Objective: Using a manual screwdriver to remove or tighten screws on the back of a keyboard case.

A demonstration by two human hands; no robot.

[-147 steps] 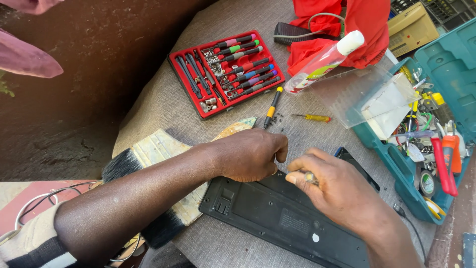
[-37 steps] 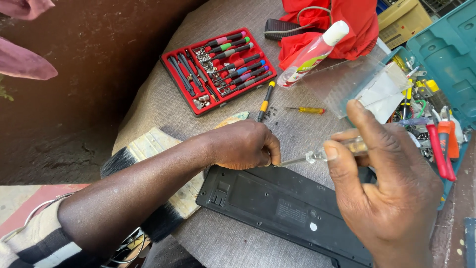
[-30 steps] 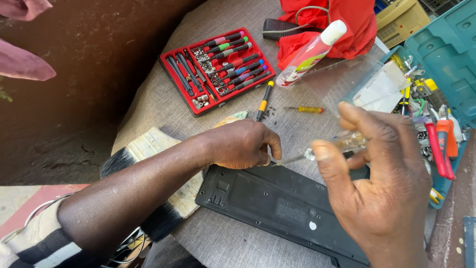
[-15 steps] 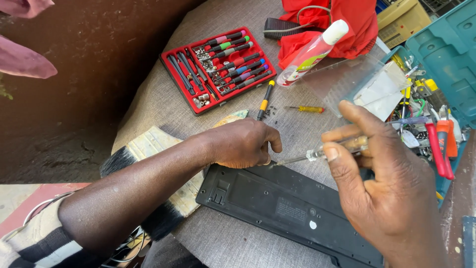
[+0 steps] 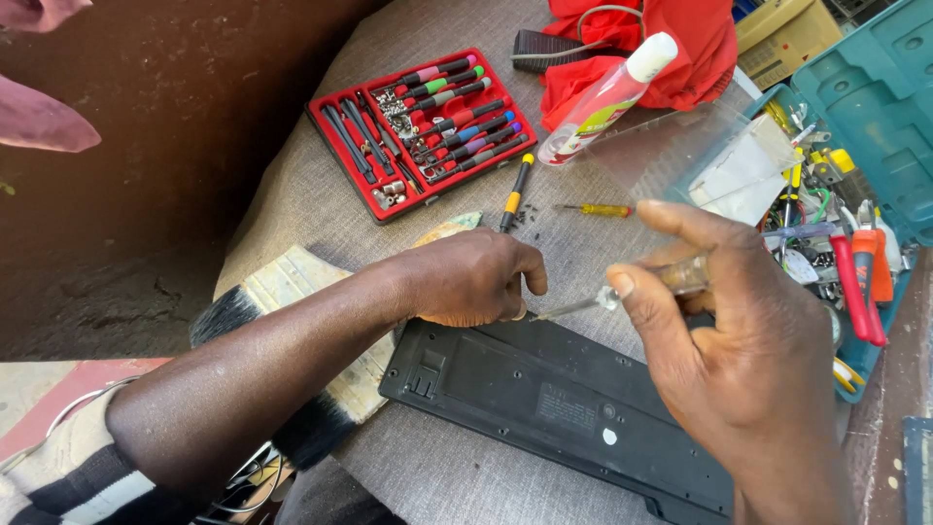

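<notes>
A black keyboard (image 5: 544,389) lies face down on the grey cloth-covered table (image 5: 321,204). My left hand (image 5: 471,277) rests closed on its upper left edge, fingertips by the tip of a screwdriver. My right hand (image 5: 739,340) grips a clear-handled screwdriver (image 5: 622,297), its thin shaft pointing left toward the keyboard edge under my left fingers.
A red tray of coloured screwdrivers (image 5: 423,126) sits at the back. A yellow-black screwdriver (image 5: 512,194), a small yellow one (image 5: 595,209), a clear bottle with white cap (image 5: 607,97), red cloth (image 5: 671,44), a teal toolbox (image 5: 855,175) and a wide paintbrush (image 5: 282,321) surround the keyboard.
My right hand picked up the clear-handled screwdriver and lifted off the keyboard; over the last second it shifts slightly while holding the tip near my left fingers. My left hand stays put.
</notes>
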